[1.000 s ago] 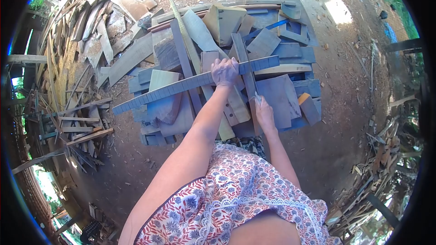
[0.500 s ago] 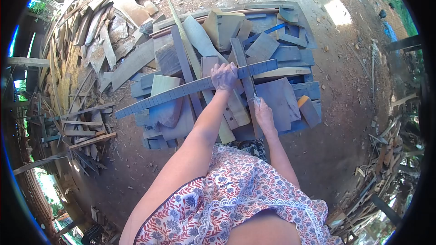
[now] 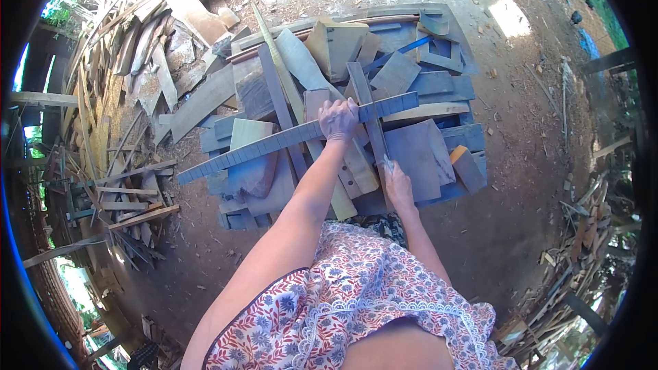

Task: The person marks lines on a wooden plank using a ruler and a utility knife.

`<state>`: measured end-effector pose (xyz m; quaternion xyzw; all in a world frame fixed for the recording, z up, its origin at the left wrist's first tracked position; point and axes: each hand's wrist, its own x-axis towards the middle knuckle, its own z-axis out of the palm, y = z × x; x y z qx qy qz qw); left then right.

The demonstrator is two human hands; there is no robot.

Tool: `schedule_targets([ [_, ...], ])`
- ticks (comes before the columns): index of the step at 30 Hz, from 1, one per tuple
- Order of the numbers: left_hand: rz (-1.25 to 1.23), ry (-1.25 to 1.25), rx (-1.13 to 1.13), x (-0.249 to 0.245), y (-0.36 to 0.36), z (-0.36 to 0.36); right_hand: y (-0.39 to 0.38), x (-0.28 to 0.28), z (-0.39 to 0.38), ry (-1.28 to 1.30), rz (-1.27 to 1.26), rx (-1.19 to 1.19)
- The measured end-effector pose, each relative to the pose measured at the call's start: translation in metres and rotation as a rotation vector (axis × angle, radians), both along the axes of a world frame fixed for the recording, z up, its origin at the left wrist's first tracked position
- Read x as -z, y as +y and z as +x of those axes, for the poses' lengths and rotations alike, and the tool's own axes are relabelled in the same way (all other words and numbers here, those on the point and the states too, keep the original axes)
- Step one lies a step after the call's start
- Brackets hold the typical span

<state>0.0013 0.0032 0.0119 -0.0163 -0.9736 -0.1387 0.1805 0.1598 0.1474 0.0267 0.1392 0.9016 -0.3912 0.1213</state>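
Note:
My left hand is closed over a long wooden strip, crossed by evenly spaced dark lines along its length. The strip slants over a stack of boards, its left end lower in view. Nearer my body, my right hand is closed on a slim tool with a thin blade, pale near the fingers; it may be a saw, but its kind is not clear. That blade runs beside a narrow plank which passes under the strip, right of my left hand. My right fingers partly hide the tool.
Under my hands is a low pile of boards and offcuts. An orange-ended block lies at its right. Scrap wood is heaped at the left and lower right. Chips cover the dirt floor.
My right hand and the tool have shifted slightly down, toward my body. The left hand stays on the strip, and the whole view has moved a little.

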Motion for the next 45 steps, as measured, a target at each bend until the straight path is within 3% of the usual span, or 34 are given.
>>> schedule_targets([
  [9, -0.013, 0.003, -0.013, 0.003, -0.001, 0.002, 0.001, -0.009, -0.03, -0.022, -0.078, -0.022],
  [15, 0.004, 0.029, -0.005, 0.006, -0.002, 0.004, 0.001, -0.007, 0.009, -0.042, -0.063, -0.003],
  [21, -0.025, 0.04, -0.003, 0.001, -0.001, 0.002, 0.003, -0.008, -0.026, -0.028, -0.063, -0.006],
  [40, -0.022, -0.042, -0.016, 0.003, -0.001, 0.002, 0.001, -0.009, -0.001, -0.031, -0.08, -0.004],
  [45, -0.015, -0.008, -0.01, -0.001, -0.001, 0.002, 0.005, -0.01, -0.036, -0.029, -0.088, -0.045],
])
